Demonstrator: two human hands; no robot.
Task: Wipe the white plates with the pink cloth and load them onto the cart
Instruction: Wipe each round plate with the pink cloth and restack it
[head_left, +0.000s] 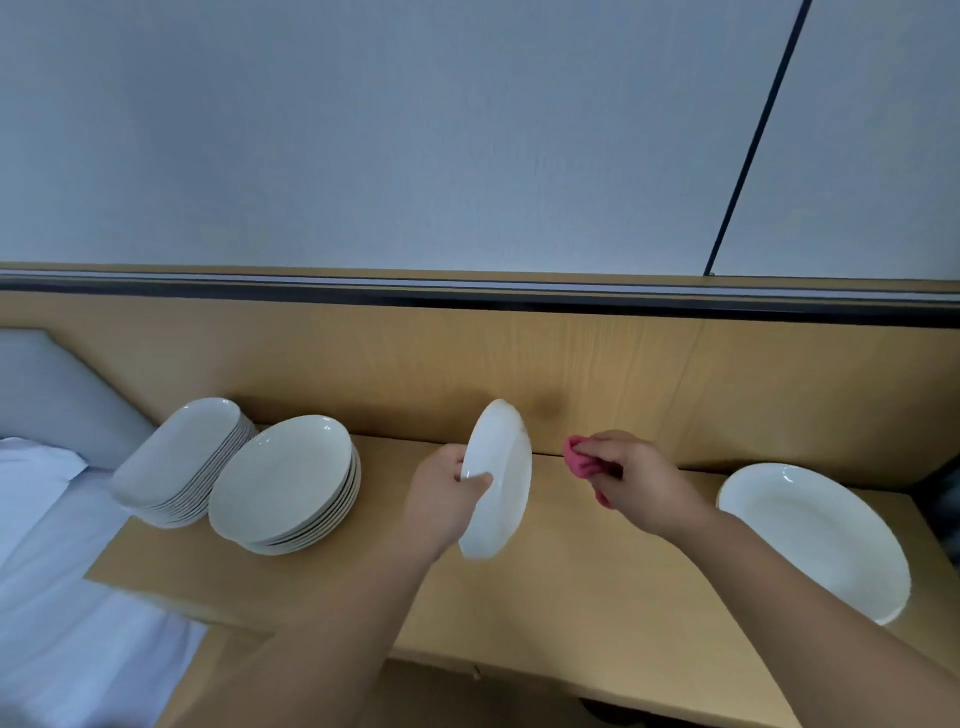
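Two plate stacks (283, 483) left, left grip (441, 499) holds tilted plate (505, 462), right grip (639, 478) clutches pink cloth (579, 460)

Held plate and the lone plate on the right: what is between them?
In the head view, the right hand, gripping the cloth, hovers between the held plate and the lone plate, over the table.

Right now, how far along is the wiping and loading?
Early, it seems. Maybe done: a lone plate lies at the right end of the table; whether wiped, I cannot tell. In hand: the left hand grips a tilted plate; the right hand holds the cloth beside it, not touching. Left: the far stack and near stack wait at the left; no cart is in view.
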